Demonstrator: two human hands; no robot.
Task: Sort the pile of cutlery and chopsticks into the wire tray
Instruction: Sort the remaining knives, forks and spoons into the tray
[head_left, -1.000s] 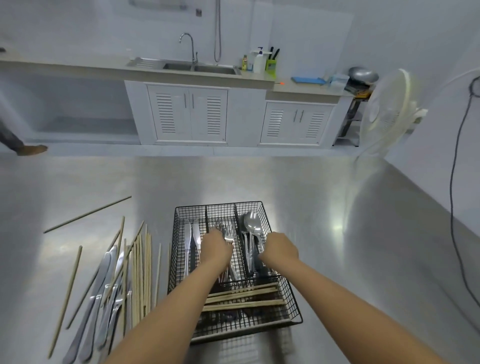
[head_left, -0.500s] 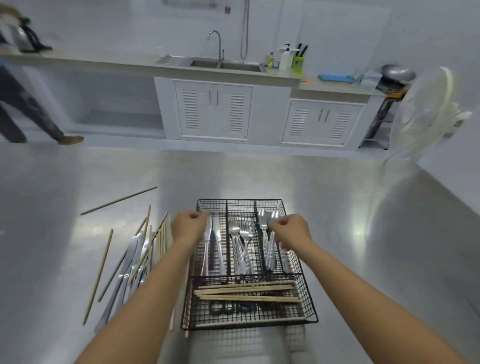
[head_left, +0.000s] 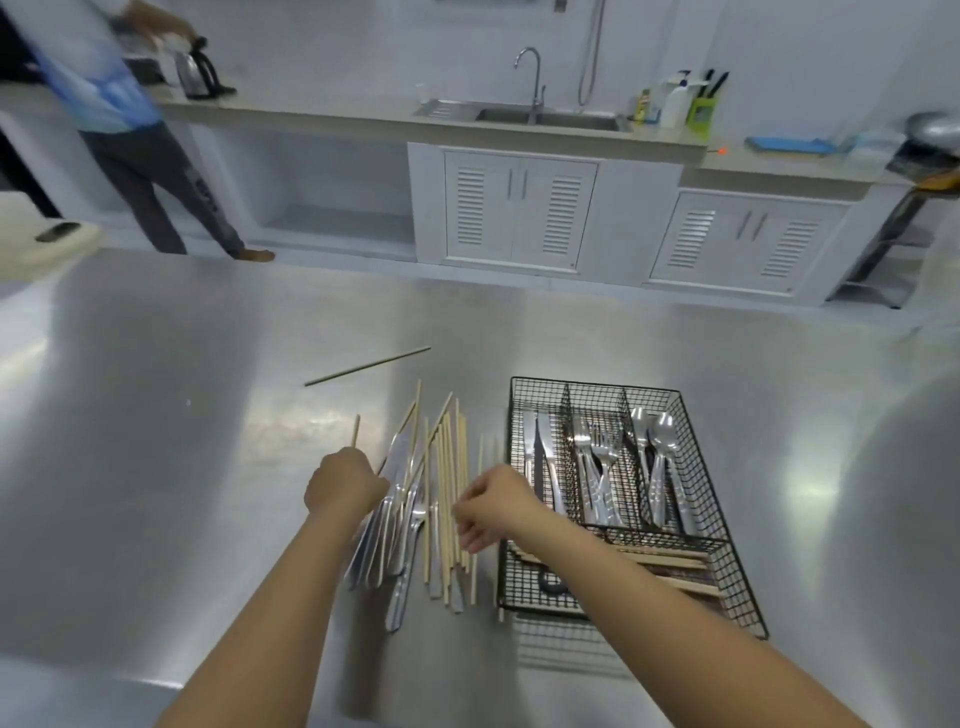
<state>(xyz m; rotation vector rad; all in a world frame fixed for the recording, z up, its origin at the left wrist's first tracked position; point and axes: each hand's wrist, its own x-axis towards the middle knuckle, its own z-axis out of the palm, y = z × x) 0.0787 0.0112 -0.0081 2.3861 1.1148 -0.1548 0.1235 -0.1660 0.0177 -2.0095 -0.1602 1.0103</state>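
While both bare arms reach forward over the steel table (head_left: 156, 415), the scene reads as follows:

Left hand: the left hand (head_left: 344, 484) hovers over the left edge of the pile, knuckles up and fingers curled under; whether they pinch anything I cannot tell (the palm side is hidden).

Right hand: the right hand (head_left: 496, 503) hangs over the right side of the pile, just left of the tray, fingers loosely bent and slightly apart, with nothing clearly held (motion blur softens the fingertips).

Pile: the pile of cutlery and chopsticks (head_left: 426, 499) lies on the table to the left of the tray, pale wooden sticks running roughly lengthwise over and beside shiny metal knives.

Stray chopstick: one stray chopstick (head_left: 367, 366) lies apart from the pile, farther away on the table and angled.

Wire tray: the black wire tray (head_left: 696, 457) sits right of the pile.

Far compartments: knives (head_left: 544, 467) in the left one, forks (head_left: 597, 467) in the middle, spoons (head_left: 655, 462) in the right.

Near compartment: sorted chopsticks (head_left: 670, 560) lie crosswise, partly hidden by the right forearm.

Background: a second person (head_left: 130, 130) stands at the far counter (head_left: 332, 122) near a kettle (head_left: 195, 75).
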